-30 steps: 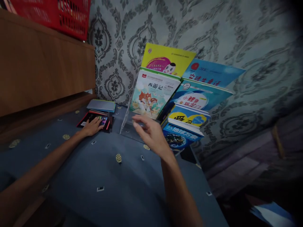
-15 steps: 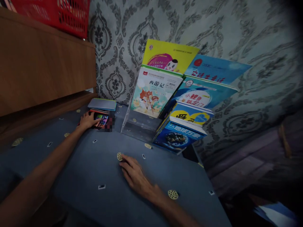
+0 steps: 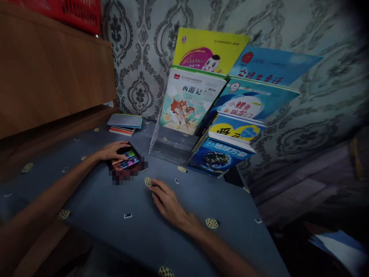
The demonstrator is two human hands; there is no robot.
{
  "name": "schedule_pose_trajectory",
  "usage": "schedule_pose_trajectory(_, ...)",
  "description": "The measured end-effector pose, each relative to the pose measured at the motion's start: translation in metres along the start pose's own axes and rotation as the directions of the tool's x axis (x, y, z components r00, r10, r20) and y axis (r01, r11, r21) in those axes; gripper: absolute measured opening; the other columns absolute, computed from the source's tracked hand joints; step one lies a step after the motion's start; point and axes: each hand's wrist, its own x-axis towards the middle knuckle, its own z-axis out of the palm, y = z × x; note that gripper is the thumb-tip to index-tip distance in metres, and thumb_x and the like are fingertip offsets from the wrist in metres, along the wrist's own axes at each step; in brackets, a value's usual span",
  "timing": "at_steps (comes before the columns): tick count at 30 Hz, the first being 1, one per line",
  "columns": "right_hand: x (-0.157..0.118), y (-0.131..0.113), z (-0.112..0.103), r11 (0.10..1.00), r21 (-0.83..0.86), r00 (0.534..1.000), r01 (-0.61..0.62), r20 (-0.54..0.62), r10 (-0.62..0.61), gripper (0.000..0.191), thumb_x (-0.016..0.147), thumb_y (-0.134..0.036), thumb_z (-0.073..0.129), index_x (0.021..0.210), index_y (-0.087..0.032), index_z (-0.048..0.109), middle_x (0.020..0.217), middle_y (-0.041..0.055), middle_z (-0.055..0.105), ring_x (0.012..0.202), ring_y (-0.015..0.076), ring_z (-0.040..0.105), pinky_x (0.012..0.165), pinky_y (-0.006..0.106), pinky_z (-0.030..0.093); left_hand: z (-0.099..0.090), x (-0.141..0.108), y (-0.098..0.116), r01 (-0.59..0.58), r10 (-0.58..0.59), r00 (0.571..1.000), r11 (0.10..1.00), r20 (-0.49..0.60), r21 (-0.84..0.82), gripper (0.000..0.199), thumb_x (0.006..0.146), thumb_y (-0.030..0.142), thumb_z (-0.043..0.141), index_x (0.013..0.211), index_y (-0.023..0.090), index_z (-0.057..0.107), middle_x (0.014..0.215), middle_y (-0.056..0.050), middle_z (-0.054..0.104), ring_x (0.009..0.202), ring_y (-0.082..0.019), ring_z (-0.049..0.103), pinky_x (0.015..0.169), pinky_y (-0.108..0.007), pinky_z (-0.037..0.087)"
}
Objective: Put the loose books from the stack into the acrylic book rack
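My left hand point(image 3: 113, 151) grips the far left edge of a dark book with a colourful cover point(image 3: 127, 161), low over the table; part of the cover is pixelated. Behind it lies a small stack of books point(image 3: 125, 121) by the wall. My right hand point(image 3: 167, 200) rests on the blue-grey tablecloth point(image 3: 103, 207) with its fingers a little apart and nothing in them. Beyond it, a clear stand point(image 3: 170, 153) holds several upright books, among them a white one point(image 3: 190, 102) in front of a yellow one point(image 3: 209, 50).
A wooden cabinet point(image 3: 54, 73) borders the table on the left, with a red basket point(image 3: 82, 15) on top. Patterned wallpaper point(image 3: 140, 92) rises behind the stand. Blue books point(image 3: 220, 157) fill the stand's right side, near the table's right edge.
My left hand has drawn the dark book away from the small stack, toward me and to the right. My right hand stays at about the same spot on the table. The view has shifted slightly.
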Motion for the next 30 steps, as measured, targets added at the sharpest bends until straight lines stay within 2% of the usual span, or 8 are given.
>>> schedule_pose_trajectory(3,0.000,0.000,0.000,1.000,-0.005,1.000,-0.010,-0.009,0.010,0.031,0.099,-0.016,0.045,0.124,-0.018,0.063,0.137,0.0156,0.060,0.129,0.0245,0.059,0.106,0.044,0.053,0.005,-0.010,0.018,-0.082,0.088,0.996,0.969,0.018,-0.235,0.068,0.077,0.074,0.057,0.126,0.027,0.068,0.150,-0.008,0.054,0.141,-0.032,0.044,0.118,-0.045,0.031)
schedule_pose_trajectory(5,0.000,0.000,-0.001,1.000,-0.002,1.000,-0.026,-0.014,0.026,0.032,0.099,-0.016,0.045,0.126,-0.019,0.062,0.138,0.0152,0.060,0.130,0.0243,0.058,0.107,0.044,0.053,0.008,-0.014,0.024,-0.070,0.050,0.996,0.937,-0.068,-0.342,0.067,0.084,0.075,0.044,0.119,0.025,0.072,0.139,-0.010,0.064,0.133,-0.032,0.053,0.113,-0.043,0.038)
schedule_pose_trajectory(8,-0.001,-0.001,-0.001,0.999,0.005,0.999,-0.045,-0.019,0.045,0.033,0.098,-0.015,0.047,0.126,-0.022,0.062,0.138,0.0136,0.060,0.129,0.0239,0.059,0.107,0.044,0.053,0.013,-0.022,0.021,0.049,-0.115,0.956,0.970,-0.270,-0.239,0.071,0.084,0.076,0.039,0.113,0.020,0.072,0.124,-0.013,0.071,0.119,-0.034,0.061,0.107,-0.046,0.044)
schedule_pose_trajectory(10,-0.001,-0.001,-0.001,0.999,0.006,0.999,-0.045,-0.023,0.045,0.032,0.098,-0.016,0.047,0.126,-0.022,0.063,0.137,0.0138,0.060,0.128,0.0244,0.059,0.105,0.045,0.054,0.019,-0.028,0.018,0.133,-0.166,0.930,0.984,-0.328,-0.121,0.068,0.084,0.073,0.041,0.113,0.018,0.070,0.120,-0.014,0.071,0.115,-0.035,0.061,0.105,-0.048,0.044)
schedule_pose_trajectory(15,0.002,-0.001,-0.002,0.999,0.023,0.999,-0.036,-0.034,0.037,0.030,0.099,-0.018,0.048,0.123,-0.021,0.065,0.134,0.0144,0.063,0.123,0.0253,0.062,0.104,0.048,0.054,0.037,-0.038,0.032,0.049,-0.065,0.962,0.997,-0.264,-0.064,0.058,0.089,0.062,0.040,0.119,0.020,0.065,0.122,-0.011,0.068,0.115,-0.031,0.060,0.105,-0.046,0.046)
schedule_pose_trajectory(24,0.005,-0.003,-0.002,1.000,0.016,0.995,0.008,-0.095,-0.006,0.023,0.099,-0.022,0.050,0.110,-0.019,0.070,0.124,0.0126,0.071,0.114,0.0240,0.066,0.100,0.046,0.053,0.084,-0.023,0.116,-0.283,0.262,0.957,0.936,-0.122,-0.210,0.039,0.094,0.040,0.043,0.122,0.022,0.064,0.131,-0.010,0.064,0.127,-0.026,0.055,0.113,-0.044,0.040)
schedule_pose_trajectory(27,0.003,-0.001,0.001,1.000,-0.017,0.998,0.012,-0.062,-0.013,0.020,0.097,-0.019,0.053,0.106,-0.018,0.071,0.122,0.0121,0.072,0.114,0.0249,0.066,0.102,0.047,0.051,0.092,-0.008,0.132,-0.300,0.268,0.953,0.896,-0.142,-0.327,0.036,0.093,0.031,0.040,0.117,0.022,0.065,0.121,-0.010,0.069,0.116,-0.024,0.061,0.106,-0.043,0.046)
schedule_pose_trajectory(30,0.002,0.000,0.001,0.999,-0.039,0.999,0.021,-0.023,-0.021,0.019,0.095,-0.016,0.056,0.107,-0.017,0.070,0.124,0.0132,0.071,0.116,0.0263,0.064,0.103,0.048,0.050,0.089,0.001,0.132,-0.252,0.188,0.961,0.894,-0.202,-0.370,0.034,0.092,0.029,0.040,0.107,0.020,0.068,0.108,-0.008,0.072,0.103,-0.023,0.066,0.097,-0.040,0.051)
